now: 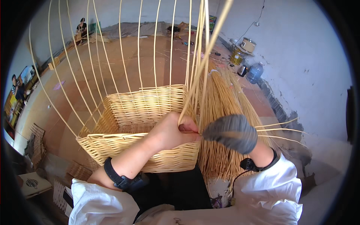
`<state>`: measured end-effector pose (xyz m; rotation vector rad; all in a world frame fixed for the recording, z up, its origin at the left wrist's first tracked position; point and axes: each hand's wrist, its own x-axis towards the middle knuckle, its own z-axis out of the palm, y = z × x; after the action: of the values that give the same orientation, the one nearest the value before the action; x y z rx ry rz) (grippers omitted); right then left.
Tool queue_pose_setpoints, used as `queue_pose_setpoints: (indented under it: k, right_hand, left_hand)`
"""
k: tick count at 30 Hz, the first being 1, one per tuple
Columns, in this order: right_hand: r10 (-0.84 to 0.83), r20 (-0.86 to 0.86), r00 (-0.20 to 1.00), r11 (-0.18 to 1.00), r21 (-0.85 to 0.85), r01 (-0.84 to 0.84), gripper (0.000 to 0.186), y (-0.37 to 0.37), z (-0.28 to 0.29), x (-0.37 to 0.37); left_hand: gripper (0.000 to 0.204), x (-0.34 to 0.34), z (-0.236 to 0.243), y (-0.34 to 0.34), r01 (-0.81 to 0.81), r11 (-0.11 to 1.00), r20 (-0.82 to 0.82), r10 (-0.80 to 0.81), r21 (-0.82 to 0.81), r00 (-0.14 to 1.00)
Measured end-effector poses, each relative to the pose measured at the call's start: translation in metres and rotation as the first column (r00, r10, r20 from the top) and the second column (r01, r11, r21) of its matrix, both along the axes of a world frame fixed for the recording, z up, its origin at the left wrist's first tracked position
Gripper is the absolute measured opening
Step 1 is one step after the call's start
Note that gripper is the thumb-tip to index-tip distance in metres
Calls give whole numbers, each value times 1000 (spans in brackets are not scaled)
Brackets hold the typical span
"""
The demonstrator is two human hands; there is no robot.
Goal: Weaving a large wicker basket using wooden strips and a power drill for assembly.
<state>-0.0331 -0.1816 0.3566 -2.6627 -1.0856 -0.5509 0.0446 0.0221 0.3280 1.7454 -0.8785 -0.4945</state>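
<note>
A rectangular wicker basket (pixel 173 159) rests in front of me over my dark-clad lap, with tall upright stakes (pixel 155 52) rising from its far, left and right sides. My bare left hand (pixel 170 131) is closed at the near right corner, thumb and fingers pinching a wicker rod. Just right of it, my right hand (pixel 234 133), in a grey glove and smeared by motion, is closed around thin wicker rods (pixel 279 129). Their loose ends stick out to the right, past the glove. The fingertips of both hands nearly meet at the basket's rim.
A large bundle of rods (pixel 221 90) lies close along the basket's right side. Beyond it, by the wall, stand a blue water jug (pixel 255 72), a kettle (pixel 242 70) and a yellow tin (pixel 237 56). Woven pieces (pixel 37 144) lie at left. Two people are farther off.
</note>
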Motion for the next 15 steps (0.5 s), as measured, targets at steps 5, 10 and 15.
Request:
queue_pose_setpoints:
  k: [5,10,15]
  right_hand:
    - [-1,-789,614,842,331,426,24,-7,-2,42]
    - [195,-854,482,681,472,560,30,-17,-44,57]
    - [440,-804,400,508,590,627,26,-14,-29,59]
  left_hand:
    - [13,0,-11,1,-30,999,169,35,-34,985]
    - [18,-4,-8,0,-101,990,110,111,-100,988]
    - [29,-13,-3,-6,-282,952,176,259,120,950]
